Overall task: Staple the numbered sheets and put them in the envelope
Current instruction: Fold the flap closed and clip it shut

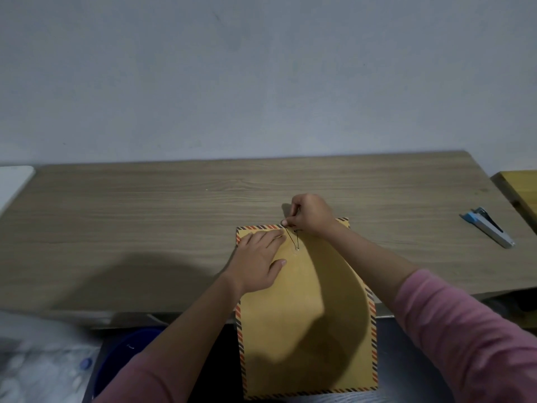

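Head view: low centre, a brown envelope [305, 330] overhangs the wooden table [145, 205]. Left hand [257, 261] lies flat on it; right hand [311, 213] pinches its closure string [292, 238]. Far right lies a stapler [488, 226].

Brown striped-edge envelope [308, 315] overhanging wooden table [145, 213]; left hand [257, 263] pressed flat on it, right hand [309, 215] pinching closure string [292, 238]. Blue stapler [488, 226] far right.

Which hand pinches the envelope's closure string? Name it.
The right hand pinches the thin dark string; the left hand lies flat on the brown striped-edge paper envelope.
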